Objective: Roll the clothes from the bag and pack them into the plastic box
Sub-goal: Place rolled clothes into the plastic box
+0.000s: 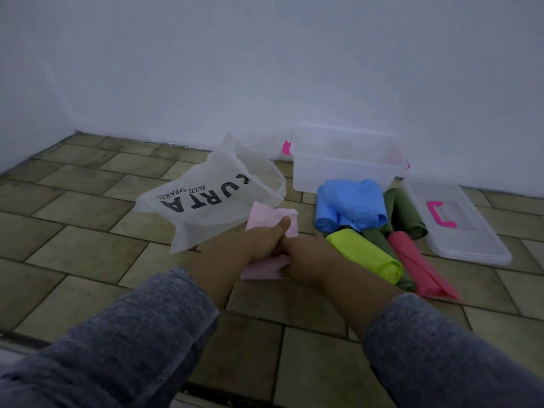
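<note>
A pale pink garment [265, 219] lies on the tiled floor in front of me, folded into a narrow strip. My left hand [265, 240] grips it with the thumb on top. My right hand [306, 257] holds its near part beside the left hand. A white cloth bag [212, 201] with black lettering lies to the left, mouth toward the box. The clear plastic box [344, 172] stands open by the wall. Rolled clothes lie to the right: blue rolls [350, 204], a yellow-green roll [365, 257], olive rolls [406, 213] and a coral-pink roll [418, 263].
The box's clear lid [471, 240] with a pink handle lies flat on the floor at the far right. A white wall runs behind everything and meets another wall at the left corner. Bare tiles stretch to the left and toward me.
</note>
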